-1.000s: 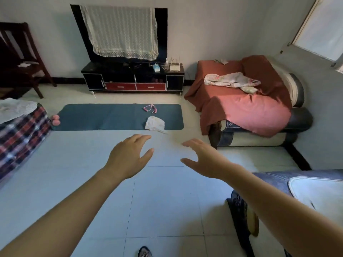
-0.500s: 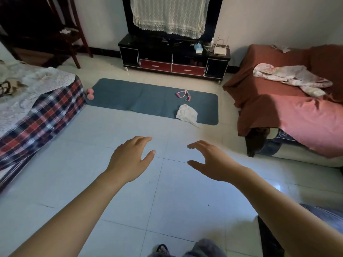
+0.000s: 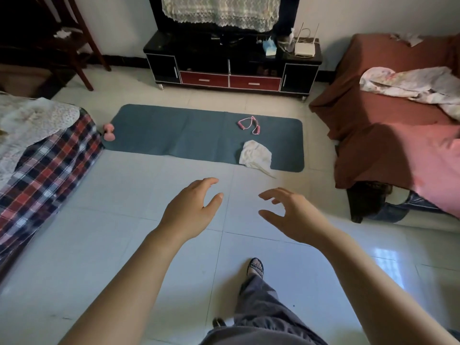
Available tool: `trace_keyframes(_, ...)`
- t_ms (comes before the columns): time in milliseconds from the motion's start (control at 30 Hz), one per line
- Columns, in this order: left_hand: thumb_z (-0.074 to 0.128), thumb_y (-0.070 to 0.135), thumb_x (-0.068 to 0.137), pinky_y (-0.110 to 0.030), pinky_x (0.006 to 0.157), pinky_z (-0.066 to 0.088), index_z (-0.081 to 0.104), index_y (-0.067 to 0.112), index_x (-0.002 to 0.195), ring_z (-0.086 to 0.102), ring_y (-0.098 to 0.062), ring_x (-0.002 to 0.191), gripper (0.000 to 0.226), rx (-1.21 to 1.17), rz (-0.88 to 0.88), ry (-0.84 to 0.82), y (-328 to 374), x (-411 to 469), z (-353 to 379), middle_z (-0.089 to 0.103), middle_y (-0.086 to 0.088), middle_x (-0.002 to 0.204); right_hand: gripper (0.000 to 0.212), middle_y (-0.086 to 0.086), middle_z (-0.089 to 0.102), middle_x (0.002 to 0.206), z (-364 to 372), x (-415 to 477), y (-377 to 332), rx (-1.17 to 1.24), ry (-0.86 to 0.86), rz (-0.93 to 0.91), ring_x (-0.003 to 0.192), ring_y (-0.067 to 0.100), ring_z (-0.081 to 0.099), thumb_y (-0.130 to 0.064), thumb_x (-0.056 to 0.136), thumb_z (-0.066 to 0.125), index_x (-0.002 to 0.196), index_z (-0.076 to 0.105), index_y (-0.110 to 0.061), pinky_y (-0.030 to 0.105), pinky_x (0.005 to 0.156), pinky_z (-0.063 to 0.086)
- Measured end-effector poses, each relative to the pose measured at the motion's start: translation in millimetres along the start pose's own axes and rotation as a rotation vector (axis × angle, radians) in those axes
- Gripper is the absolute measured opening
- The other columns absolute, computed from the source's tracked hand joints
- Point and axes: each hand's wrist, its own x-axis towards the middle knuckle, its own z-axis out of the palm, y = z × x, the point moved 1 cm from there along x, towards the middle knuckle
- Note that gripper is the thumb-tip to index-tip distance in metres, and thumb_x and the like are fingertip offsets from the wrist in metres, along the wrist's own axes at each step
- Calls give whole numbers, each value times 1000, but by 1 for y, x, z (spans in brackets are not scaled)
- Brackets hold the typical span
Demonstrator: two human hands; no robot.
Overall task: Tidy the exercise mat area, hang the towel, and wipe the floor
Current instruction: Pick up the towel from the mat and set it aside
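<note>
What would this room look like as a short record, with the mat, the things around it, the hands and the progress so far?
Mat: blue mat lying flat on the tiled floor, in front of the TV stand.
On it: white towel crumpled at the near right corner, a strip trailing onto the floor; pink band just beyond it.
Beside it: pink dumbbell at the left end.
Hands: left hand and right hand both empty, fingers loosely bent, over the floor.
Progress: nothing picked up; towel not hung.

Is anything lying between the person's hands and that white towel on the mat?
Nothing visible does. Only bare floor tiles separate the left hand and right hand from the white towel, which lies at the blue mat's near edge.
</note>
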Motion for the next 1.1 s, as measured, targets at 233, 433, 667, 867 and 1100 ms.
trace_keyframes(233, 40, 43, 94, -31, 96, 42, 40, 32, 133, 46, -10, 121, 41, -10, -107, -39, -6, 121, -25, 44, 14, 138, 39, -8, 55, 129, -41, 148, 15, -53, -104, -44, 111, 10, 53, -37, 89, 59, 126, 52, -25, 17, 87, 39)
trace_keyframes(433, 44, 37, 95, -22, 94, 35, 45, 26, 132, 44, -8, 124, 39, -96, -204, 80, -57, 195, -58, 45, 12, 138, 38, -11, 55, 128, -44, 263, -15, -12, -174, -104, 107, 7, 56, -38, 88, 59, 125, 53, -30, 18, 86, 45)
trace_keyframes(667, 45, 37, 94, -27, 98, 36, 45, 26, 132, 43, -11, 125, 39, -135, -138, 60, -100, 322, -84, 45, 9, 139, 41, -5, 59, 122, -61, 369, -28, -16, -89, -10, 108, 14, 57, -35, 87, 63, 125, 55, -24, 18, 85, 41)
trace_keyframes(867, 45, 37, 94, -30, 100, 37, 45, 24, 133, 43, -14, 126, 40, -117, -46, -44, -121, 440, -113, 45, 7, 139, 42, -3, 60, 120, -75, 448, -20, 0, -59, 140, 100, 14, 57, -34, 82, 68, 122, 57, -26, 26, 86, 50)
trace_keyframes(1100, 45, 37, 94, -30, 100, 36, 47, 23, 132, 44, -16, 126, 40, -69, 1, -153, -117, 540, -110, 48, 5, 138, 42, -3, 57, 125, -98, 518, 7, 39, -65, 235, 105, 15, 55, -32, 83, 68, 123, 56, -24, 23, 86, 46)
